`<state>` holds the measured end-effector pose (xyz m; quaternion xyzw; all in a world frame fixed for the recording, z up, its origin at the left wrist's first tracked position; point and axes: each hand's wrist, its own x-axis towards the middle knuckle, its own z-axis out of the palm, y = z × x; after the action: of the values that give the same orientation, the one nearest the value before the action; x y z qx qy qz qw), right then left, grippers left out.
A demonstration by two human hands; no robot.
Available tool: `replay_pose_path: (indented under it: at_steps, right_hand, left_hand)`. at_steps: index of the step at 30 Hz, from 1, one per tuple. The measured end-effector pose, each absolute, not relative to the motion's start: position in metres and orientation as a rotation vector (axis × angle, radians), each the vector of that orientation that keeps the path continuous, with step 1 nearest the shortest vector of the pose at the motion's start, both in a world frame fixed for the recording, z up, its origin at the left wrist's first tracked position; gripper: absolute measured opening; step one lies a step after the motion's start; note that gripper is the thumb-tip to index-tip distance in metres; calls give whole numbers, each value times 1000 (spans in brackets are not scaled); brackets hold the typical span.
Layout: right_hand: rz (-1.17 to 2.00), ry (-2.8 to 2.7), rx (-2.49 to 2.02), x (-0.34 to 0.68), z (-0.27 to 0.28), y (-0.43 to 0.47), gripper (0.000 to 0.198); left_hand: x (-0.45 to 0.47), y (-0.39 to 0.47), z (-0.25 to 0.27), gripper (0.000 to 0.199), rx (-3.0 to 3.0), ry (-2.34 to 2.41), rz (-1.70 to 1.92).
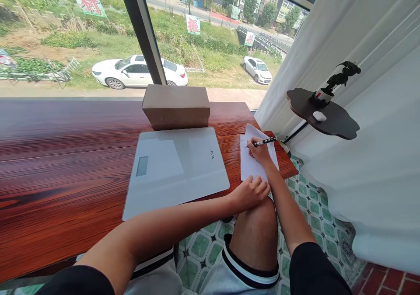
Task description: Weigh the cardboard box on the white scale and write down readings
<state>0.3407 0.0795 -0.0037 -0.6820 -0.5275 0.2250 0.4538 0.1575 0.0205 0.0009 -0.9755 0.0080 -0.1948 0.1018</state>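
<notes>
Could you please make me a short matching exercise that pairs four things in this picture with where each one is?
1. Pen
2. Cardboard box
3. Left hand
4. Potted plant

A. At the near edge of the paper
B. On the dark wavy-edged shelf
C. In the right hand
D. On the window side of the table

Pairs: 1-C, 2-D, 3-A, 4-B

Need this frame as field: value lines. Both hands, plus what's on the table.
left hand: curled, at paper's near edge; contact unclear
right hand: holds pen over paper
paper: on table, right end
gray panel: flat on table, left of paper
box: on table, behind gray panel
</notes>
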Motion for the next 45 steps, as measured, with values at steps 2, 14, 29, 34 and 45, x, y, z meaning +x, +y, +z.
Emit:
replay_pose_path:
  at_steps: [2, 14, 29, 34, 45]
  right_hand:
    - [553, -1300, -1690, 340, -3, 79, 40]
    - [537, -1290, -1694, 340, -3, 80, 38]
    - [524, -1253, -1703, 338, -2, 79, 37]
    - [525, -1274, -1694, 339, -3, 80, 36]
    - [486, -1295, -1707, 338, 0, 79, 36]
  left_hand:
    - [157, 20, 3, 24, -2888, 27, -557]
    - [157, 20, 5, 22, -2906, 22, -513]
    - [157, 20, 4, 22, -2915, 28, -518]
    - [157, 20, 6, 22, -2922, 26, -521]
    - [157, 20, 4, 22, -2928, 30, -511]
